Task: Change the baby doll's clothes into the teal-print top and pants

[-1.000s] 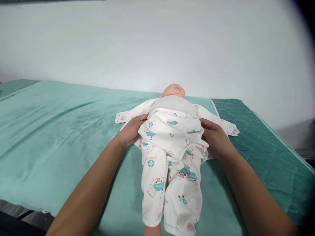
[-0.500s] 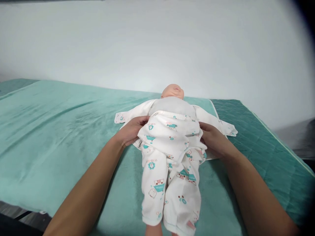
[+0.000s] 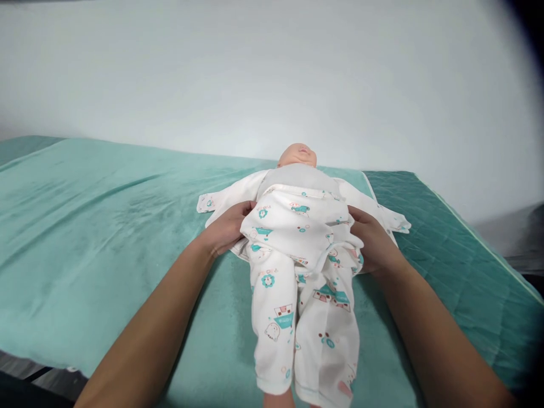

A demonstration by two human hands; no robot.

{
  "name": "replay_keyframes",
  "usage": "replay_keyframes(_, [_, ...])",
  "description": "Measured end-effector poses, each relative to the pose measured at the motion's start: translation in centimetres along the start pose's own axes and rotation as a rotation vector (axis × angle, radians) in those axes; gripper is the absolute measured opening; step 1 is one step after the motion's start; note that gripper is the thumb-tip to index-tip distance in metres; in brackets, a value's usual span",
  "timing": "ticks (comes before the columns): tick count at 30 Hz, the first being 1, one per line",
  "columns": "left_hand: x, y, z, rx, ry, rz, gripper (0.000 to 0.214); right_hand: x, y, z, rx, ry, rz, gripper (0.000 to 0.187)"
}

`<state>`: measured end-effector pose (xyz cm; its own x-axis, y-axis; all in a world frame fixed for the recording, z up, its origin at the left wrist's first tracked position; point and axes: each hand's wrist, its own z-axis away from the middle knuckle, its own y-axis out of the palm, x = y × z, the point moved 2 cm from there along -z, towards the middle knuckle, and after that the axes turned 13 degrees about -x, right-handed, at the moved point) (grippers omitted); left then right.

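A baby doll [image 3: 297, 156] lies on its back, head away from me, its grey torso bare above the waist. Printed white pants [image 3: 272, 294] cover its legs and reach up over the belly. A white long-sleeved top [image 3: 242, 190] lies spread under the doll, its sleeves stretched out to both sides. My left hand [image 3: 232, 226] is closed at the left side of the waistband, fingertips tucked behind the fabric. On the opposite side my right hand [image 3: 372, 241] grips the waistband too, most of its fingers hidden by cloth.
A light green sheet [image 3: 106, 255] covers the bed, with a darker green quilted pad [image 3: 446, 255] at the right. Behind the bed rises a pale wall [image 3: 212, 73]. Dark floor [image 3: 46, 377] shows at the lower left.
The waistband has moved slightly up the doll's torso, and the pant legs have shifted to the right. Both hands keep their places at the sides, with the right a little higher.
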<state>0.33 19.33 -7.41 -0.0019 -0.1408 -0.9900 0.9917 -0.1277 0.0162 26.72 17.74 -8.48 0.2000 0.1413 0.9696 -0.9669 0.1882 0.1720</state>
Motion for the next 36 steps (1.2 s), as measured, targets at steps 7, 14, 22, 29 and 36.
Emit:
replay_keyframes(7, [0.8,0.7,0.1,0.069,-0.05,0.097,0.039,-0.4,-0.4,-0.5,-0.015,-0.025,0.015,0.031])
replay_keyframes(14, [0.9,1.8,0.0,0.012,-0.039,0.222,0.044,-0.8,-1.4,-1.1,0.081,-0.016,0.01,0.036])
replay_keyframes(22, [1.7,2.8,-0.6,0.008,-0.184,0.328,0.031,-0.7,-2.4,-1.7,0.119,0.012,0.05,0.048])
replay_keyframes(29, [1.2,2.8,-0.2,0.079,-0.127,0.221,0.048,-0.7,-3.0,-1.9,0.126,0.063,0.043,0.04])
replay_keyframes(36, [0.9,3.1,0.0,0.123,-0.059,0.276,0.048,-0.6,-3.7,-2.3,0.132,0.064,0.039,0.039])
